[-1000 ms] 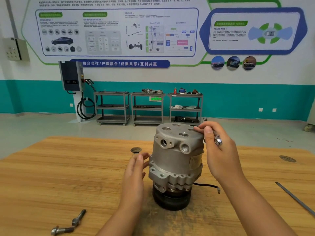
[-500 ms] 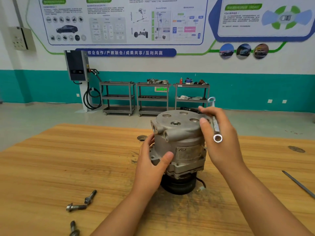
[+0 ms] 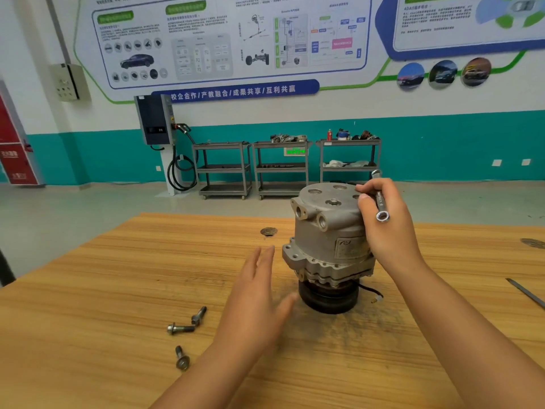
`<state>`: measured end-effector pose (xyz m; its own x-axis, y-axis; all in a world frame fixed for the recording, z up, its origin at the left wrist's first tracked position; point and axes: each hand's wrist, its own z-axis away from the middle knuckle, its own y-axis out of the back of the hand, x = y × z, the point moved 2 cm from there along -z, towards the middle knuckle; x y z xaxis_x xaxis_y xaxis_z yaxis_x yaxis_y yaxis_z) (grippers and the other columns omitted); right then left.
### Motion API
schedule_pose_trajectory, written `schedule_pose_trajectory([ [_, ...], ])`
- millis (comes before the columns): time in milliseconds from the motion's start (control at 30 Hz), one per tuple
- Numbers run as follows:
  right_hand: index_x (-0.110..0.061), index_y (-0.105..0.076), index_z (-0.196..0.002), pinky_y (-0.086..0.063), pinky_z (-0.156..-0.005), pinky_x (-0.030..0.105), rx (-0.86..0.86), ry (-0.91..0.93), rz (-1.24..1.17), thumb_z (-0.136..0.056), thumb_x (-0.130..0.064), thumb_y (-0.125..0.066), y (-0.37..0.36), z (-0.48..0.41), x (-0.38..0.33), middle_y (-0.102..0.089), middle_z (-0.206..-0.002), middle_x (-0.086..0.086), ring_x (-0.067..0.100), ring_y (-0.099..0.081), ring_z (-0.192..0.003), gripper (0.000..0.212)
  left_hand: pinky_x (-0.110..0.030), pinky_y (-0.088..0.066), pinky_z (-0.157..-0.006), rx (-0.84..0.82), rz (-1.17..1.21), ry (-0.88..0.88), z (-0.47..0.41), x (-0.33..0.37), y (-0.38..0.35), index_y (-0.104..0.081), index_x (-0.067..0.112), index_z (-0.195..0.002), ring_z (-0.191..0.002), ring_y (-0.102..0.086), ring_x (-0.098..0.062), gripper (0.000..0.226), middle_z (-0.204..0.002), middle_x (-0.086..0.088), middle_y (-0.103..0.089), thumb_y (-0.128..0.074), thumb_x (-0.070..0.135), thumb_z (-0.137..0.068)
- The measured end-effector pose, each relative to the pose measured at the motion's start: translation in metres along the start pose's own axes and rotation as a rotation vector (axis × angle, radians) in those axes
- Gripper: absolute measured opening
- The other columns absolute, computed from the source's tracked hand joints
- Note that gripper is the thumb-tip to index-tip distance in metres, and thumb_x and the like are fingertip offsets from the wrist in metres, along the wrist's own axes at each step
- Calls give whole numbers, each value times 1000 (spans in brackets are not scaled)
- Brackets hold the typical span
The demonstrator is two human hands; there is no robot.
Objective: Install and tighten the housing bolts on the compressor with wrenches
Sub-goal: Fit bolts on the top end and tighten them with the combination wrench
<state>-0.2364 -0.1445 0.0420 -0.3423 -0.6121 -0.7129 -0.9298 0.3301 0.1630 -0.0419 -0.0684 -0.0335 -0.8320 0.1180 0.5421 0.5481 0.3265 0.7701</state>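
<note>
A grey metal compressor (image 3: pixel 327 240) stands upright on its black pulley on the wooden table (image 3: pixel 88 290). My right hand (image 3: pixel 386 228) rests against the compressor's upper right side and grips a slim ring wrench (image 3: pixel 379 202), whose ring end points toward me. My left hand (image 3: pixel 256 302) hovers with straight fingers just left of the compressor, apart from it and holding nothing. Three loose bolts (image 3: pixel 181 329) lie on the table to the left of my left forearm.
A thin metal bar (image 3: pixel 526 292) lies near the table's right edge. A dark round mark (image 3: pixel 268 231) sits on the table behind the compressor. Grey shelf carts (image 3: pixel 280 169) and a charging unit (image 3: pixel 154 119) stand by the far wall.
My left hand has let go of the compressor's side and drawn back to the left with fingers spread. The right hand stays on the housing with the wrench.
</note>
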Motion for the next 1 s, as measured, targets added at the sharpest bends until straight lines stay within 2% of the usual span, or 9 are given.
schedule_pose_trajectory([
  [67, -25, -50, -98, -34, -53, 12, -2, -10, 17, -96, -16, -45, 0, 0, 0, -51, -85, -17, -16, -47, -70, 11, -35, -16, -118, 32, -145, 75, 12, -22, 13, 0, 35, -153, -148, -8, -13, 82, -161, 12, 5, -50, 55, -92],
  [200, -25, -49, -97, -37, -57, 18, -5, 15, 71, -97, -16, -42, -1, 3, 0, -51, -84, -17, -10, -48, -72, 12, -53, -14, -117, -49, -429, 377, 33, -65, 26, -6, 28, -153, -148, -11, -21, 75, -162, -3, -6, -39, 59, -93],
  [333, -25, -49, -100, -38, -62, 17, -15, 45, 110, -98, -16, -40, -3, 4, 0, -49, -89, -12, -7, -48, -81, 13, -55, -18, -114, -131, -419, 529, 33, -87, 18, -19, 26, -150, -147, -13, -26, 60, -159, -1, -19, -31, 52, -97],
  [500, -26, -49, -99, -38, -65, 14, -13, 52, 95, -98, -16, -41, -3, 4, 2, -50, -90, -15, -13, -47, -84, 13, -50, -14, -118, -130, -369, 425, 4, -85, -6, -31, 19, -146, -149, -7, -32, 44, -157, -1, -25, -26, 27, -103],
  [600, -25, -49, -99, -38, -67, 14, -9, 53, 81, -98, -17, -41, -2, 3, 6, -49, -90, -17, -16, -47, -84, 12, -39, -20, -117, -112, -317, 318, -13, -75, -20, -40, 13, -140, -144, -22, -28, 40, -150, -4, -36, -32, 18, -101],
  [667, -25, -50, -99, -37, -67, 11, -9, 52, 75, -98, -17, -41, -2, 2, 7, -48, -90, -22, -18, -46, -84, 12, -28, -22, -113, -76, -230, 256, -24, -66, -29, -38, 7, -141, -138, -33, -22, 43, -147, -7, -41, -35, 12, -99],
  [700, -25, -50, -100, -36, -66, 8, -7, 54, 72, -98, -17, -41, -2, 2, 8, -48, -90, -23, -19, -46, -84, 13, -25, -20, -113, -68, -190, 244, -28, -62, -31, -35, 5, -144, -139, -32, -21, 45, -149, -8, -38, -36, 11, -99],
  [800, -26, -50, -99, -35, -65, 3, -2, 67, 61, -98, -15, -40, -2, 1, 10, -48, -91, -25, -21, -45, -85, 14, -22, -19, -112, -80, -117, 194, -38, -52, -37, -28, 8, -149, -142, -28, -18, 51, -155, -7, -30, -39, 9, -100],
  [1000, -25, -50, -99, -35, -68, 4, -12, 69, 52, -98, -15, -40, -3, 2, 10, -48, -91, -23, -19, -46, -87, 15, -19, -32, -101, -82, -109, 148, -43, -57, -28, -45, 14, -141, -128, -46, -15, 50, -141, 0, -51, -60, 20, -93],
])
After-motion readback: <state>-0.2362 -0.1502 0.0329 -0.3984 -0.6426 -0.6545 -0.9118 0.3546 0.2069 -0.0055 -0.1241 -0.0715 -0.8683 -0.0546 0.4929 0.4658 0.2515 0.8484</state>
